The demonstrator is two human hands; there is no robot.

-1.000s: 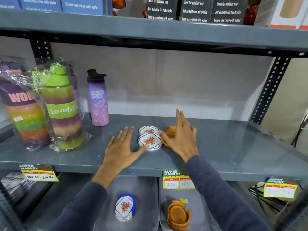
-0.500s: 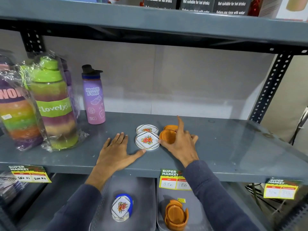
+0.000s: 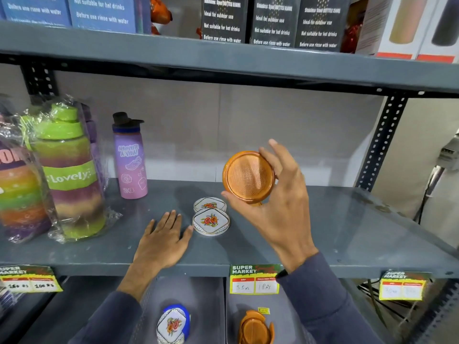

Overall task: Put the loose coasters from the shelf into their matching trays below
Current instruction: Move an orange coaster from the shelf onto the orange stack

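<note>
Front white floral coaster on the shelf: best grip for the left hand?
Pinch the front floral coaster by its rim, from its left edge where the left hand lies. It lies flat and thin, with the second floral coaster close behind, so thumb and fingertips across opposite edges.

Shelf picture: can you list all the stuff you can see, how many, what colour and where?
orange coasters: at least one, held up in the right hand above the shelf
white flowered coasters: two, on the shelf
purple bottle: one, shelf, left
striped wrapped bottles: at least two, far left
boxes: several, blue, black and white, top shelf
price tags: three, shelf edge
white coaster stack: left tray below
orange coaster stack: right tray below
left hand: flat on shelf
right hand: gripping
</note>
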